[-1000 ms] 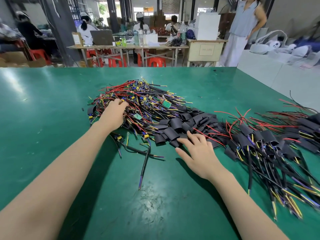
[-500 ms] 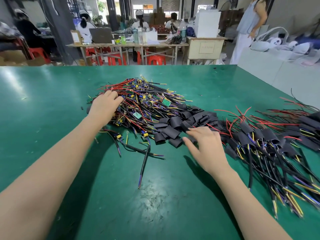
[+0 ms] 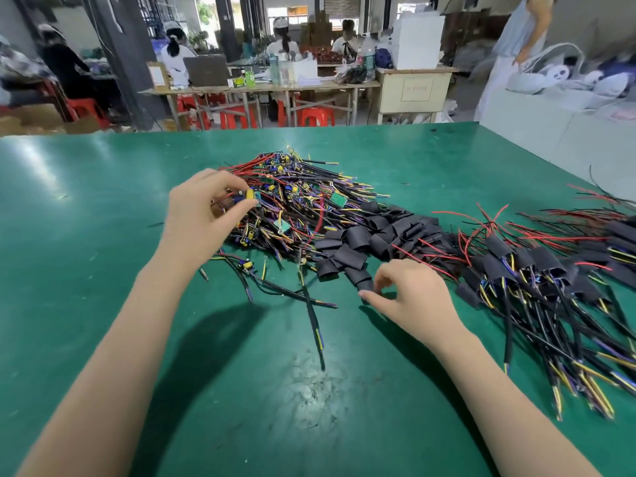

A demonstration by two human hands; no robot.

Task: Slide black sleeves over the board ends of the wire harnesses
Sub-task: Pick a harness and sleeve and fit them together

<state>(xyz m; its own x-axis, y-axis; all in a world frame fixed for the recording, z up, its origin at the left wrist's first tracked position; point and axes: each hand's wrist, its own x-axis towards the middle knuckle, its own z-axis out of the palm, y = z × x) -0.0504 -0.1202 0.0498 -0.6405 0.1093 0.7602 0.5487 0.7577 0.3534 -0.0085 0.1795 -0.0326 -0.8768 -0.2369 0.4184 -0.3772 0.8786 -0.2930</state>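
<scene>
A tangled pile of bare wire harnesses [image 3: 303, 204] with small green boards lies at the middle of the green table [image 3: 86, 235]. My left hand [image 3: 203, 211] pinches the board end of one harness [image 3: 249, 197] at the pile's left edge, slightly lifted. Loose black sleeves [image 3: 358, 242] lie in a heap just right of the pile. My right hand [image 3: 409, 297] pinches one black sleeve [image 3: 365, 285] at the heap's near edge, between thumb and forefinger. Sleeved harnesses [image 3: 537, 270] spread out at the right.
A few single harnesses [image 3: 311, 304] lie loose on the table in front of the pile. Beyond the table's far edge stand work tables, red stools and several people. A white surface [image 3: 568, 132] borders the table at the right.
My left hand has drawn back from the pile's top and lifted a board end between its fingers. My right hand has moved to the sleeve heap's near edge and closed on one sleeve.
</scene>
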